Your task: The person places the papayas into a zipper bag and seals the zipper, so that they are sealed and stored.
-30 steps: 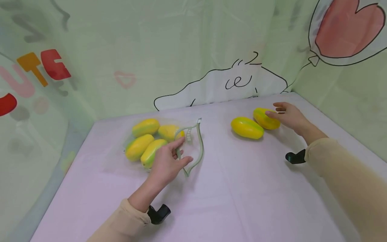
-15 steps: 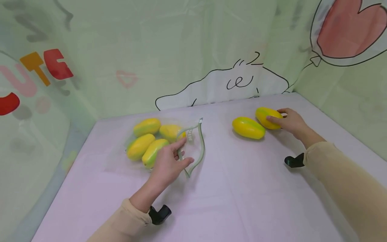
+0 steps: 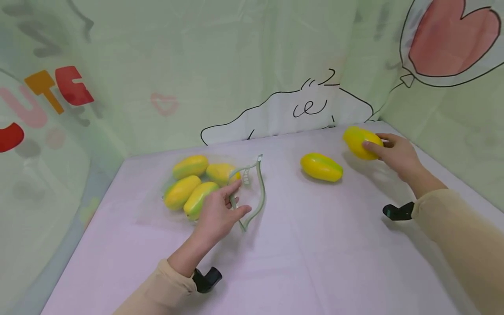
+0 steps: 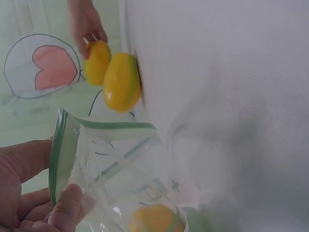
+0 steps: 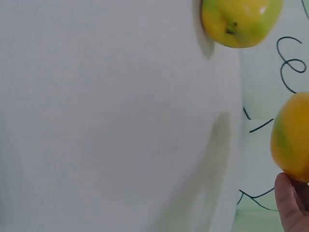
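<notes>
My right hand (image 3: pixel 401 159) grips a yellow-green papaya (image 3: pixel 361 142), raised off the table at the right. In the right wrist view this held papaya (image 5: pixel 293 137) is partly cut off by the frame's edge. A second papaya (image 3: pixel 321 167) lies on the table left of that hand. My left hand (image 3: pixel 218 210) holds the green-edged mouth of a clear zip bag (image 3: pixel 261 188). Its mouth stands open toward the right, as the green strip (image 4: pixel 111 125) shows in the left wrist view. Inside the bag lie several papayas (image 3: pixel 181 192), one partly hidden by my left hand.
A pale lilac cloth covers the table (image 3: pixel 283 262). Printed curtains (image 3: pixel 236 65) enclose it at the back and sides, close behind the papayas. Black wrist mounts (image 3: pixel 206 279) stick out from both sleeves.
My right hand has closed round the farther papaya and lifted it up and to the right, away from the other loose one. The left hand and the bag have stayed in place.
</notes>
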The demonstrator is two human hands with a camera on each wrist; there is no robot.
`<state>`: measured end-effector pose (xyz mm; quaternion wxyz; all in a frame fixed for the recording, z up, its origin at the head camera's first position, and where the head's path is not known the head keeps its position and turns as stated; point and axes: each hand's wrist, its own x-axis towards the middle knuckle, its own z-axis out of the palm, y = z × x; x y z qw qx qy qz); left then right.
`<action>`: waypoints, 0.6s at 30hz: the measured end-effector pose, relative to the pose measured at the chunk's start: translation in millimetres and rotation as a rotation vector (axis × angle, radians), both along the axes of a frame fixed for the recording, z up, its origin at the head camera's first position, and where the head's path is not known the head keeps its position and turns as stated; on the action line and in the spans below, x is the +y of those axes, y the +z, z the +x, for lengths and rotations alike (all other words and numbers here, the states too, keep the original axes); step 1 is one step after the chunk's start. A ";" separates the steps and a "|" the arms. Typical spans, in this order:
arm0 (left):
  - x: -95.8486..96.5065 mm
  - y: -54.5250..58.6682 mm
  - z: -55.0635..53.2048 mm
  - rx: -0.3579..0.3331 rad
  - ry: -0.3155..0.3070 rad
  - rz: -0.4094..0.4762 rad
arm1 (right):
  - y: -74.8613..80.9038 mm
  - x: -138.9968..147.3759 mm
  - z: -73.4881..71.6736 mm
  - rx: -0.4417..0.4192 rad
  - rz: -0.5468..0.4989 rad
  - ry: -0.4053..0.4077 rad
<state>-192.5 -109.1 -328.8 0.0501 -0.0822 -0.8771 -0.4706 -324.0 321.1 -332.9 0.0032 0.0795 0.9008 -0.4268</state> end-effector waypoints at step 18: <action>9.1 4.8 0.6 0.003 -0.020 -0.029 | 28.2 -49.5 38.2 0.059 -0.021 0.232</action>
